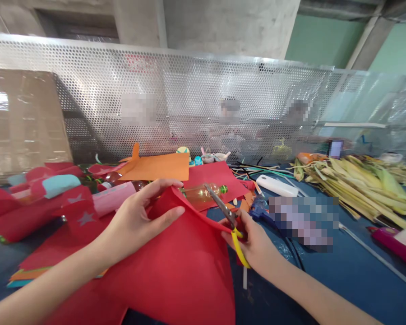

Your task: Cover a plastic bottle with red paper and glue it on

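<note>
My left hand (138,216) pinches the upper edge of a large red sheet (182,271), thumb on the near face and fingers behind. The sheet's top edge bends into a loose fold. In my right hand (253,239) is a pair of scissors (223,207) with yellow handles, blades pointing up and left; the fingers also meet the sheet's right edge. Past the blades lies a clear plastic bottle (199,193) with a green cap, on its side on another red sheet (219,174).
An orange sheet (155,167) lies behind. Red star-marked pieces (77,207) crowd the left. A white device (277,185), a blue glue gun (264,214) and dried husks (358,185) are to the right. A perforated metal panel (189,90) stands behind the table (352,280), with people beyond.
</note>
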A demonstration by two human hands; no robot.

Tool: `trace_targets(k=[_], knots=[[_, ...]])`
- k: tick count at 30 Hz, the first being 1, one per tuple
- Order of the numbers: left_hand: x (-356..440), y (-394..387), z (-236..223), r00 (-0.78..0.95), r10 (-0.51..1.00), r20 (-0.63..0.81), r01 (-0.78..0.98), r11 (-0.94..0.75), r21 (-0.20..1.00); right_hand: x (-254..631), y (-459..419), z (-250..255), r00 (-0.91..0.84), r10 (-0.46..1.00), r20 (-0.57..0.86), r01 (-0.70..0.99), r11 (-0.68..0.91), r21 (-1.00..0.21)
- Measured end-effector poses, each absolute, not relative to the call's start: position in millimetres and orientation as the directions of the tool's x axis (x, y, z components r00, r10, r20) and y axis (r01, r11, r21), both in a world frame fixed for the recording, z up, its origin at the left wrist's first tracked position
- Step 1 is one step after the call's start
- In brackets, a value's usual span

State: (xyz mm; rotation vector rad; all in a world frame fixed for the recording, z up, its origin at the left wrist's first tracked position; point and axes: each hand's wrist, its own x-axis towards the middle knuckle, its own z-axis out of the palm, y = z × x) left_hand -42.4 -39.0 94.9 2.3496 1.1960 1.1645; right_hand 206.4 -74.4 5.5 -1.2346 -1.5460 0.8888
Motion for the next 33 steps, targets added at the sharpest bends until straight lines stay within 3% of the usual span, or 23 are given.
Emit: trace_targets(k=[7,12,15,19,24,28,33], knots=[[-53,-34,104,0.617,0.699,0.362,0.541,-0.71,0.451,208,-69,16,0.019,0.987,0.157,-0.008,0.157,-0.988],[-65,-9,103,0.601,0.758,0.255,0.61,-0.641,0.466,212,-70,27,0.036,0.999,-0.005,-0.248,0.004,-0.969],[-67,3,101,0.519,0.794,0.315,0.657,-0.607,0.448,214,-71,27,0.023,0.997,-0.071,-0.331,-0.059,-0.942],[-60,3,98,0.447,0.736,0.508,0.729,-0.629,0.271,212,-72,29,-0.012,0.997,-0.08,-0.383,-0.078,-0.92],[-44,-23,91,0.482,0.529,0.698,0.717,-0.696,0.034,210,-74,34,0.095,0.992,-0.081,-0.387,-0.038,-0.921],[-33,-50,81,0.704,0.377,0.602,0.546,-0.829,-0.12,211,-76,37,0.118,0.988,-0.102,-0.364,-0.053,-0.93],[-23,-71,71,0.833,0.281,0.477,0.434,-0.866,-0.248,211,-78,34,0.069,0.997,0.027,-0.397,0.052,-0.916]])
